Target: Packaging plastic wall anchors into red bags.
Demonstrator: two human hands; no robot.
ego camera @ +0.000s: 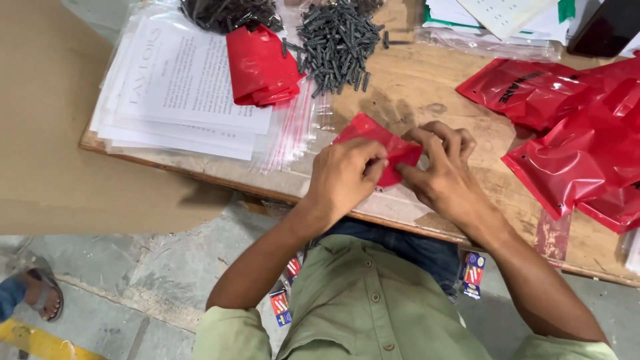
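At table's near edge, both hands pinch one small red pouch (380, 143): left hand (343, 177) closed on its lower left w/ thumb and fingers, right hand (443, 170) curled on its right end, fingertips bent over the top. Pouch lies flat on the wooden table (413, 87), just inside the edge. To handle it well, prob. best to keep it pressed flat and run the fingers evenly along the strip so it doesn't crease. Room is tight: pile of dark grey plugs (337, 43) and a folded red bag (260, 67) lie just behind, clear zip bags (293, 130) w/ paper sheets (180, 87) to the left, heap of red pouches (580, 133) to the right. Open wood only betw. the hands and the plugs.
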